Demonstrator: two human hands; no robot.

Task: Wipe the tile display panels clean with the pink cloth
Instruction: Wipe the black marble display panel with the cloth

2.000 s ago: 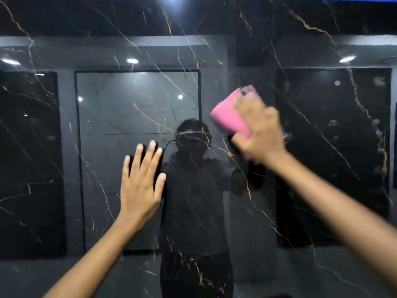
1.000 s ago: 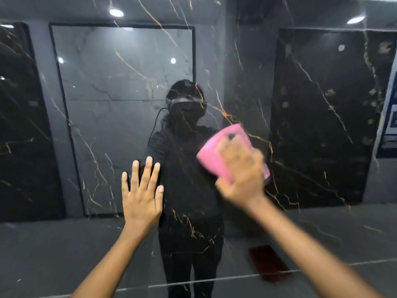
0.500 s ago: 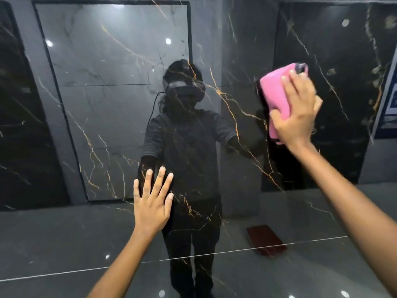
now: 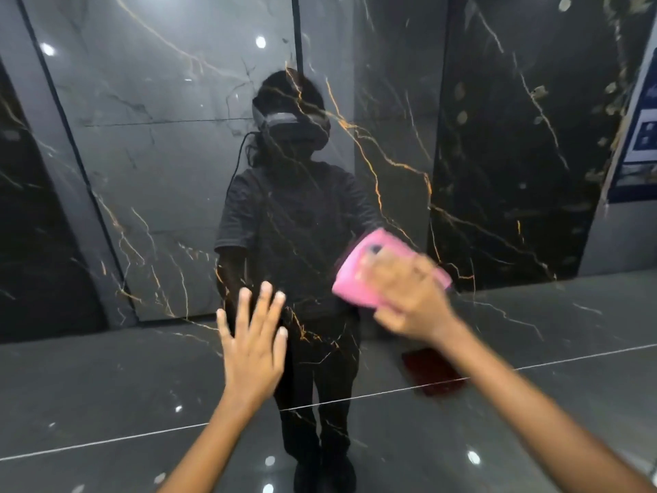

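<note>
The left hand (image 4: 254, 345) is laid flat on the glossy black marble tile panel (image 4: 391, 147), fingers straight and spread, nothing grasped. Just to its right, the pink cloth (image 4: 359, 279) is pressed against the panel under the blurred right hand (image 4: 409, 300), whose fingers are spread over it. Firm, overlapping strokes are judged best, with the cloth kept flat. Both forearms are stretched forward and up.
</note>
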